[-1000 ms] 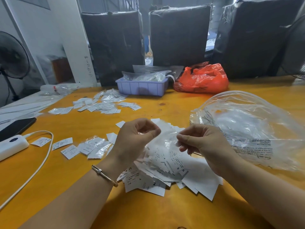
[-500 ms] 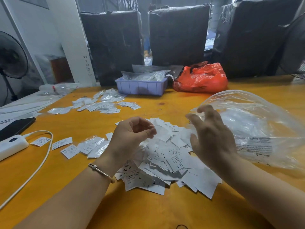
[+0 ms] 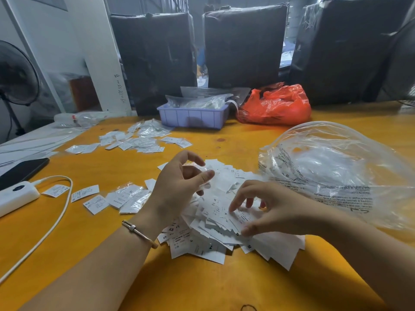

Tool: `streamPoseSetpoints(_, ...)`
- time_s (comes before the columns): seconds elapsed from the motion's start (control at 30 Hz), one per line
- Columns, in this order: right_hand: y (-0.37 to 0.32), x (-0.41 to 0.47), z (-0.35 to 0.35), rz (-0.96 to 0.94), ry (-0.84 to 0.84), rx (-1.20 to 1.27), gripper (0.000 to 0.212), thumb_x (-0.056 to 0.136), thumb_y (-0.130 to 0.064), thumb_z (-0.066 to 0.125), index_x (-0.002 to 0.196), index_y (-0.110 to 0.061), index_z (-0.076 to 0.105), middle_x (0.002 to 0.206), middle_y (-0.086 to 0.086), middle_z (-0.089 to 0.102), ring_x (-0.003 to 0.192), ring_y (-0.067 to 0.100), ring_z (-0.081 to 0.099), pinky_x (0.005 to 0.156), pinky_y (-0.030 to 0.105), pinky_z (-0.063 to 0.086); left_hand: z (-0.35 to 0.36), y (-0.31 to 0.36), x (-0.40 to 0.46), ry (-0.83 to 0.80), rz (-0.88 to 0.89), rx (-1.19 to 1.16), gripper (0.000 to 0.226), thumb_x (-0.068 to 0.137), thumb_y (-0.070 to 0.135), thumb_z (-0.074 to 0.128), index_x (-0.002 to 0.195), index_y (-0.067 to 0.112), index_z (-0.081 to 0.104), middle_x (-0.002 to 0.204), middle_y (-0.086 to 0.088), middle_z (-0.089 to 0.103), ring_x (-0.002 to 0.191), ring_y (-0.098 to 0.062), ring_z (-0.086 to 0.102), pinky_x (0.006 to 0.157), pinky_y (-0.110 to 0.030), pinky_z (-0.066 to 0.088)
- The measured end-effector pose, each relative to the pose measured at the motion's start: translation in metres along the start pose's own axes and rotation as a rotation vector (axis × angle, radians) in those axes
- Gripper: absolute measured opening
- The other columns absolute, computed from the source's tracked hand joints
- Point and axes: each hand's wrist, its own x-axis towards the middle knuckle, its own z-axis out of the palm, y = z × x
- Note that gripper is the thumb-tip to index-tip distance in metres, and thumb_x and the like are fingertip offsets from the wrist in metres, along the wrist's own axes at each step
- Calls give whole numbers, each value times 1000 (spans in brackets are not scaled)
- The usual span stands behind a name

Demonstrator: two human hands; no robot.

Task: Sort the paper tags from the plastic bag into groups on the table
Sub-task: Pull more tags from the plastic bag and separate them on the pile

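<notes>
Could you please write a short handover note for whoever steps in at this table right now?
Left hand: raised over the main pile of tags, fingers curled; a small clear packet seems pinched, not certain.
Right hand: fingertips down on the pile, picking at a tag.
Clear plastic bag: lying on the table to the right, looks mostly emptied.
Done: a small group near left, a larger group far left.
Left: the main pile, still unsorted.
</notes>
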Motion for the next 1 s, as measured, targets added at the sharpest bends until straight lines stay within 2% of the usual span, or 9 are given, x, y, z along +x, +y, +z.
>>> streamPoseSetpoints(0.13,-1,-1,0,11,42,-78,28,73,-29,83,95,-35,66,106,-13,55,97,0,51,74,13,40,-2,3,-1,-53,42,-18,11,93,4,64,89,12,58,75,-10,72,56,-11,59,54,-13,43)
streamPoseSetpoints(0.27,-4,0,2,3,64,-88,25,72,-27,82,82,-35,61,99,-12,53,94,4,50,78,24,44,-3,5,-4,-111,51,-13,29,93,-6,54,90,16,74,84,-2,75,70,-10,65,60,-17,49)
streamPoseSetpoints(0.4,-2,0,2,-29,182,91,19,76,-18,80,73,-27,63,88,-8,57,87,6,51,73,20,39,-4,6,-5,-190,-14,-154,47,91,-15,34,102,5,75,99,-9,76,86,-19,72,68,-23,56)
streamPoseSetpoints(0.5,-2,1,4,-68,297,233,12,79,-15,77,76,-16,66,84,-1,64,84,14,58,78,31,46,-3,5,-5,-200,-1,-126,48,89,-20,36,108,6,73,102,-6,77,91,-23,74,70,-23,58)
streamPoseSetpoints(0.6,-1,5,8,-97,480,353,9,81,-5,73,79,-6,64,78,6,66,74,23,61,66,37,50,-1,2,-6,-163,53,-22,29,86,-9,66,105,12,74,95,-1,78,88,-17,75,68,-21,57)
streamPoseSetpoints(0.7,0,6,7,-101,613,385,13,77,-2,76,80,-10,67,74,-3,68,67,7,59,61,26,45,0,3,-5,-93,90,40,12,79,17,79,91,15,77,86,1,76,79,-9,71,66,-21,54)
streamPoseSetpoints(0.83,2,4,6,-87,649,427,23,82,-5,74,95,-23,68,78,-2,73,64,24,59,56,38,50,1,5,-4,8,161,207,15,71,41,75,81,30,78,119,11,59,109,2,55,83,-24,51)
streamPoseSetpoints(0.87,2,4,6,-94,655,436,26,83,-3,72,98,-25,67,78,-1,72,64,21,59,56,39,51,1,6,-5,18,174,242,13,71,44,75,78,33,77,126,14,54,116,3,51,90,-25,47)
streamPoseSetpoints(1.0,-3,2,5,-129,700,405,38,82,10,63,90,-24,76,80,-2,71,73,15,63,59,29,54,0,9,-7,34,228,358,11,78,35,78,71,31,71,132,15,51,126,-7,46,103,-31,37)
